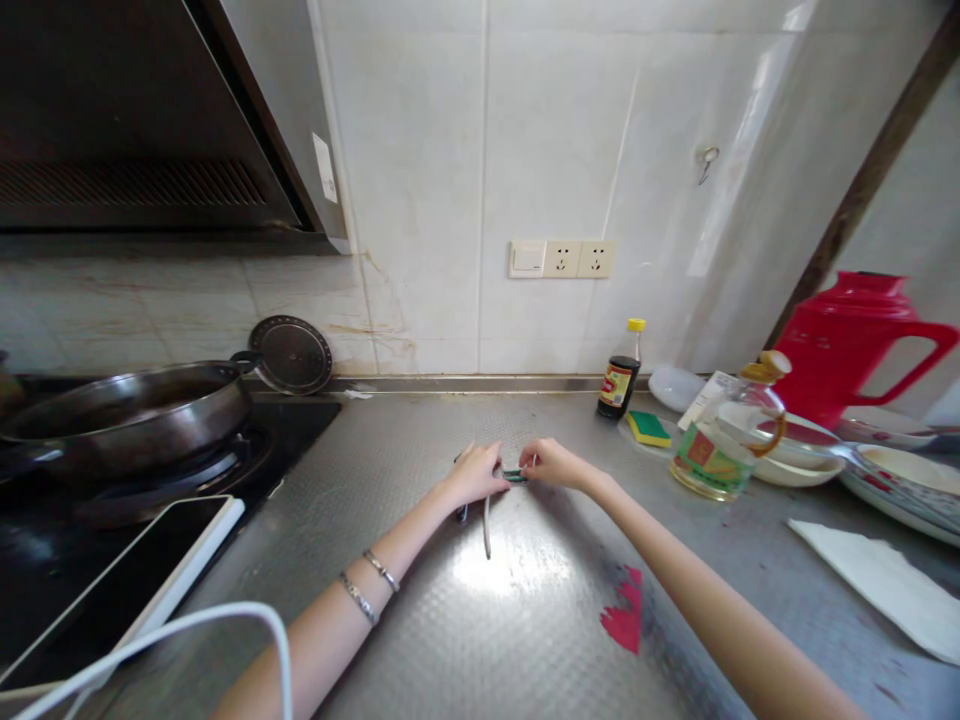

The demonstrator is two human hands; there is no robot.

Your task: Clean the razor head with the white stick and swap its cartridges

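Note:
In the head view my left hand (475, 474) is closed, low over the metal counter. A small dark green piece (514, 475) spans the gap to my right hand (550, 464), whose thumb and fingers pinch its other end. The piece is too small to name. From under my left hand a thin grey-brown cord or strip (487, 528) hangs down onto the counter. A dark bit (461, 513) shows beside the same hand, mostly hidden by it.
To the left, a large pan (127, 415) sits on the black stove (300, 445). Right of my hands stand a soy sauce bottle (619, 380), a sponge (649, 429), an oil jug (720, 450) and a red thermos (847, 345). A red scrap (624, 612) lies near my right forearm.

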